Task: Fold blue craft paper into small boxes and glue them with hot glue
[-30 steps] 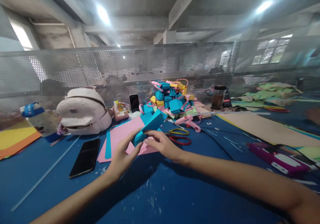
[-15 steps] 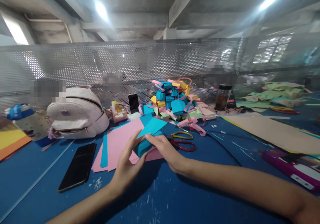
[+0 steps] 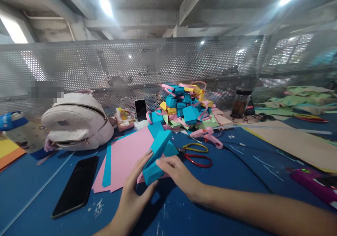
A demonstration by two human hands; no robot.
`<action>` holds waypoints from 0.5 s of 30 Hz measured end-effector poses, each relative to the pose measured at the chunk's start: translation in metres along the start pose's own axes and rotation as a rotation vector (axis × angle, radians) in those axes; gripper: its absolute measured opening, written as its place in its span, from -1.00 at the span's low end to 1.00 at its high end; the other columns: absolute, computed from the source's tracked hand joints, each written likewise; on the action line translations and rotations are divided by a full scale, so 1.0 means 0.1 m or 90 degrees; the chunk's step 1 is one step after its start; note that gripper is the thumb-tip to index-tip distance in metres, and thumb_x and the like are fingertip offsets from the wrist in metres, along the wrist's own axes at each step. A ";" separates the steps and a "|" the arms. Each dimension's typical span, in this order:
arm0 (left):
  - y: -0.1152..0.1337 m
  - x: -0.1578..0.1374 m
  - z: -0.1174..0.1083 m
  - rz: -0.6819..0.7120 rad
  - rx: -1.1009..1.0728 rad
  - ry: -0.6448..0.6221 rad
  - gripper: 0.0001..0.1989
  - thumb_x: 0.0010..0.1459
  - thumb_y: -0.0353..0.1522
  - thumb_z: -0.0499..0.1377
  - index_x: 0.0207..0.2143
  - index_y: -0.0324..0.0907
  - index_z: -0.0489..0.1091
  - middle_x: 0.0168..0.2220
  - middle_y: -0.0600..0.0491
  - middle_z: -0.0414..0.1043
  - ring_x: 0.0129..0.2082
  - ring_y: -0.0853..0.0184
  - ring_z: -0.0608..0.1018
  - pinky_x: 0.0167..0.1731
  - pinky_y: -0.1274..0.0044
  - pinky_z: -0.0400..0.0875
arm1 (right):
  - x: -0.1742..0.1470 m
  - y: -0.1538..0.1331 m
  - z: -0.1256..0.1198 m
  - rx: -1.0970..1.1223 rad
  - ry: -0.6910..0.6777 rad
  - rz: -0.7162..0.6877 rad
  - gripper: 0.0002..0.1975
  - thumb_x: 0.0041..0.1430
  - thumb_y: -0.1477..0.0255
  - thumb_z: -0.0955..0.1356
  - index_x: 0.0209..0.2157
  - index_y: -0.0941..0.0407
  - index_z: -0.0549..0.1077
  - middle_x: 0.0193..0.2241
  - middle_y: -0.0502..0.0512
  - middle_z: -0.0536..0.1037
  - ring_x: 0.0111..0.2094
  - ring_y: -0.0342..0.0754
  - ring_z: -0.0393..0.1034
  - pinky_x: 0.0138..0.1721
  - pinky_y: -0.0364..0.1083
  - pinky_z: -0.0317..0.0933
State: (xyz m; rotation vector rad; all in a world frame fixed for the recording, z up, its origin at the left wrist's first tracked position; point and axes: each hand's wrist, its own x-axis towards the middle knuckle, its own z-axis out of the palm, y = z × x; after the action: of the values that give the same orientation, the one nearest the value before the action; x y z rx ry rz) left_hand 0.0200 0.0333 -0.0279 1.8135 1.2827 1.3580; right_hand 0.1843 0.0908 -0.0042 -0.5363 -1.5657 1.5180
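In the head view, the white-flecked blue desk [image 3: 200,218] stretches toward a perforated metal screen [image 3: 158,62] beneath concrete beams [image 3: 198,1], while by the pink sheets [image 3: 126,155] the fingers of the left hand [image 3: 134,199] hold a folded blue paper piece [image 3: 153,171], which those of the right hand [image 3: 183,178] touch, grip unclear.

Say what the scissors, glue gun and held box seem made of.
Held box: matte card or stiff paper, from its crisp creases and thin flaps. Scissors: handles likely glossy plastic or plastic-coated, from their highlights. Glue gun: probably smooth plastic, from its rounded pink body.
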 end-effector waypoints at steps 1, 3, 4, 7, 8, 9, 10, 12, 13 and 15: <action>0.00 0.00 0.00 -0.001 -0.005 -0.005 -0.43 0.19 -0.30 0.25 0.23 0.21 0.23 0.30 0.11 0.22 0.33 0.12 0.21 0.32 0.19 0.07 | -0.01 0.00 0.01 0.007 -0.019 0.000 -0.60 0.24 0.12 0.33 -0.48 0.11 0.59 -0.52 0.00 0.55 -0.42 -0.06 0.45 -0.13 -0.01 0.35; -0.01 0.00 0.00 -0.002 -0.016 -0.012 -0.44 0.19 -0.31 0.25 0.22 0.23 0.25 0.29 0.12 0.25 0.32 0.12 0.23 0.31 0.19 0.08 | -0.03 0.00 0.02 0.013 -0.066 -0.013 -0.63 0.26 0.13 0.33 -0.37 0.12 0.60 -0.43 0.03 0.58 -0.36 -0.05 0.47 -0.10 -0.01 0.35; -0.01 0.01 0.00 0.001 -0.019 -0.014 -0.46 0.20 -0.32 0.25 0.20 0.23 0.27 0.28 0.12 0.27 0.31 0.12 0.25 0.31 0.19 0.09 | -0.04 0.00 0.03 0.009 -0.084 -0.023 -0.64 0.27 0.14 0.33 -0.32 0.13 0.60 -0.38 0.06 0.59 -0.31 -0.04 0.48 -0.07 -0.01 0.34; -0.01 0.04 -0.02 0.024 -0.003 -0.011 -0.50 0.19 -0.33 0.25 0.16 0.23 0.33 0.25 0.10 0.31 0.29 0.10 0.28 0.29 0.17 0.14 | -0.08 0.07 0.02 -0.032 -0.084 -0.054 -0.68 0.27 0.17 0.34 -0.24 0.12 0.58 -0.30 0.08 0.59 -0.21 -0.03 0.47 -0.04 -0.02 0.32; -0.01 0.04 -0.03 0.035 0.009 -0.012 -0.52 0.19 -0.33 0.25 0.15 0.22 0.35 0.25 0.09 0.32 0.29 0.09 0.29 0.28 0.16 0.16 | -0.09 0.10 0.01 -0.053 -0.076 -0.059 -0.69 0.27 0.17 0.34 -0.24 0.12 0.57 -0.30 0.08 0.58 -0.21 -0.02 0.46 -0.05 -0.03 0.32; -0.01 0.05 -0.04 0.047 0.025 -0.016 -0.54 0.20 -0.34 0.24 0.13 0.21 0.37 0.25 0.08 0.32 0.28 0.07 0.29 0.28 0.14 0.16 | -0.09 0.14 0.00 -0.076 -0.065 -0.063 -0.69 0.27 0.17 0.34 -0.25 0.12 0.56 -0.32 0.09 0.57 -0.21 -0.02 0.46 -0.07 -0.03 0.33; -0.01 0.05 -0.05 0.059 0.043 -0.022 -0.56 0.20 -0.34 0.23 0.12 0.20 0.38 0.25 0.07 0.32 0.28 0.06 0.30 0.27 0.12 0.15 | -0.10 0.18 -0.01 -0.096 -0.053 -0.067 -0.68 0.26 0.16 0.34 -0.26 0.12 0.56 -0.32 0.09 0.57 -0.22 -0.02 0.45 -0.09 -0.04 0.33; -0.03 0.06 -0.06 0.090 0.082 -0.037 -0.58 0.21 -0.36 0.22 0.11 0.18 0.40 0.24 0.05 0.32 0.26 0.06 0.33 0.28 0.08 0.12 | -0.12 0.23 -0.03 -0.106 -0.037 -0.062 -0.62 0.24 0.09 0.33 -0.26 0.13 0.55 -0.32 0.10 0.56 -0.24 -0.01 0.44 -0.12 -0.04 0.32; -0.04 0.06 -0.06 0.111 0.103 -0.045 -0.57 0.21 -0.38 0.22 0.10 0.17 0.40 0.24 0.04 0.32 0.25 0.06 0.34 0.28 0.07 0.11 | -0.13 0.25 -0.04 -0.097 -0.038 -0.049 -0.57 0.24 0.04 0.32 -0.25 0.14 0.55 -0.31 0.11 0.57 -0.25 0.00 0.43 -0.12 -0.04 0.32; -0.07 0.07 -0.07 0.163 0.146 -0.056 -0.54 0.19 -0.44 0.21 0.11 0.12 0.38 0.24 0.02 0.32 0.24 0.08 0.36 0.27 0.08 0.13 | -0.14 0.25 -0.05 -0.068 -0.039 -0.008 -0.46 0.22 -0.06 0.28 -0.27 0.15 0.56 -0.32 0.12 0.56 -0.24 0.02 0.43 -0.11 -0.02 0.31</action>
State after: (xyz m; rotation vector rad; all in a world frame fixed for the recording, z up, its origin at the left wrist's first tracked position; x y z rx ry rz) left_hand 0.0113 0.0413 -0.0284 2.2342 1.2348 1.2851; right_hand 0.1895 0.0864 -0.0321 -0.5441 -1.7011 1.4597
